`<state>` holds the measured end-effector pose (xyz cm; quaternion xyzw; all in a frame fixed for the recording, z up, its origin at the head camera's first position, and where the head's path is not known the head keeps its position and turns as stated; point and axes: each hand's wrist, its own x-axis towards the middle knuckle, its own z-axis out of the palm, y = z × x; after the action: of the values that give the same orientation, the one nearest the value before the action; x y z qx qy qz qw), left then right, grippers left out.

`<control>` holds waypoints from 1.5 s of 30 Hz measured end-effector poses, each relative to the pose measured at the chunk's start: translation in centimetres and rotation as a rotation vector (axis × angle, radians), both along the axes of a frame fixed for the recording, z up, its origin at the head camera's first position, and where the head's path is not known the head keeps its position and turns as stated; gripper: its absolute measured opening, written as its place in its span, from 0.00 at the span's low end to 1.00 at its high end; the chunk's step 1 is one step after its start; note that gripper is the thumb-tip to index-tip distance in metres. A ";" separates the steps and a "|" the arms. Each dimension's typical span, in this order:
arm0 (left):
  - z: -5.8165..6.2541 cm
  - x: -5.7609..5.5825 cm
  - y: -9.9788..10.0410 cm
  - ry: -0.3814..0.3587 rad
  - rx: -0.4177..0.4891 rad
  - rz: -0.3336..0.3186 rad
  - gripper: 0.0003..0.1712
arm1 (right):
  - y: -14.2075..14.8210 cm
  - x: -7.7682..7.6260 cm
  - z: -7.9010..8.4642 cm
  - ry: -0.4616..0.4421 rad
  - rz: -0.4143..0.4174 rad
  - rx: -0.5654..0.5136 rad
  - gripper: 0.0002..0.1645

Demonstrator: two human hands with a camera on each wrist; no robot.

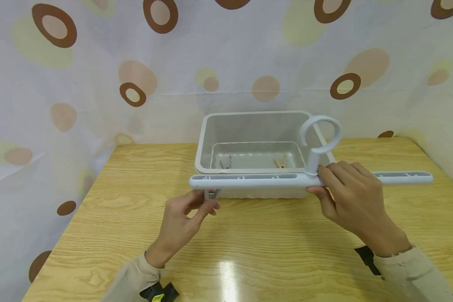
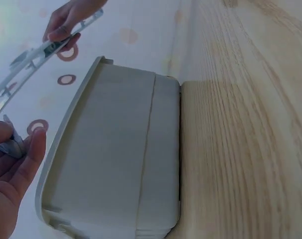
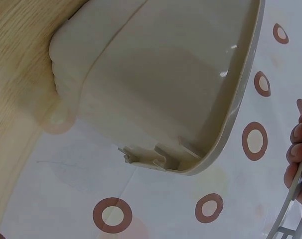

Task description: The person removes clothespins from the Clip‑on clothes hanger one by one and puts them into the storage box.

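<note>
A white plastic hanger [image 1: 249, 181], a long flat bar with a round hook [image 1: 339, 133], is held level in front of the bin. My right hand [image 1: 356, 203] grips the bar just right of the hook's base. Below the bar's left end, my left hand [image 1: 183, 218] pinches a small white clip [image 1: 211, 194] between thumb and fingers. In the left wrist view the clip [image 2: 12, 148] looks pale grey, partly covered by the fingers. Whether it is attached to the bar, I cannot tell.
A light grey plastic bin [image 1: 256, 126] stands on the wooden table [image 1: 136, 235], near the back edge. Inside lie a tan clothespin [image 1: 281, 162] and another small clip-like thing [image 1: 228, 164]. A cloth [image 1: 226, 58] with brown circles hangs behind.
</note>
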<state>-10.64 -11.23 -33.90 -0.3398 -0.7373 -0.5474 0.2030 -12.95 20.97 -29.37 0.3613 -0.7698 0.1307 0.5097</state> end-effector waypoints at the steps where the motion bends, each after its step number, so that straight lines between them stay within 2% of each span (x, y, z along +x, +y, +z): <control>1: 0.1 0.0 -0.1 0.050 -0.022 0.035 0.07 | 0.0 0.1 0.0 0.003 0.004 -0.010 0.33; 3: 0.4 -0.1 -0.4 0.160 -0.073 0.121 0.04 | -0.1 0.2 0.2 0.019 0.010 -0.039 0.33; 6: 0.7 -0.2 -0.7 0.333 -0.171 0.267 0.14 | -0.2 0.2 0.3 0.049 0.014 -0.077 0.33; 10: 0.9 -0.1 -1.0 0.512 -0.281 0.426 0.17 | -0.3 0.1 0.4 0.074 0.007 -0.104 0.33; 13: 0.9 0.0 -1.2 0.608 -0.345 0.513 0.15 | -0.3 -0.1 0.3 0.070 -0.004 -0.102 0.32; 15: 1.0 0.1 -1.4 0.629 -0.376 0.567 0.16 | -0.3 -0.2 0.1 0.068 -0.015 -0.102 0.32; 17: 1.1 0.1 -1.6 0.633 -0.394 0.594 0.17 | -0.2 -0.3 0.1 0.068 -0.026 -0.100 0.32; 19: 1.1 0.1 -1.7 0.609 -0.402 0.597 0.18 | -0.1 -0.4 0.0 0.069 -0.033 -0.102 0.32; 23: 1.1 0.1 -1.9 0.562 -0.408 0.558 0.18 | 0.1 -0.5 0.1 0.063 -0.035 -0.094 0.32; 29: 1.2 0.2 -2.2 0.529 -0.388 0.529 0.18 | 0.2 -0.6 0.0 0.053 -0.033 -0.079 0.32; 33: 1.1 0.3 -2.4 0.535 -0.393 0.507 0.12 | 0.2 -0.5 -0.2 0.046 -0.027 -0.063 0.31; 39: 0.9 0.3 -3.0 0.549 -0.427 0.495 0.12 | 0.2 -0.5 -0.1 0.053 -0.027 -0.061 0.32; 45: 1.5 0.0 -3.3 0.543 -0.438 0.471 0.21 | 0.4 -0.2 0.1 0.052 -0.029 -0.050 0.32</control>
<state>-10.63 -14.50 -32.43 -0.3287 -0.8138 -0.2068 0.4324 -13.19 21.33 -29.26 0.3402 -0.7581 0.1331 0.5402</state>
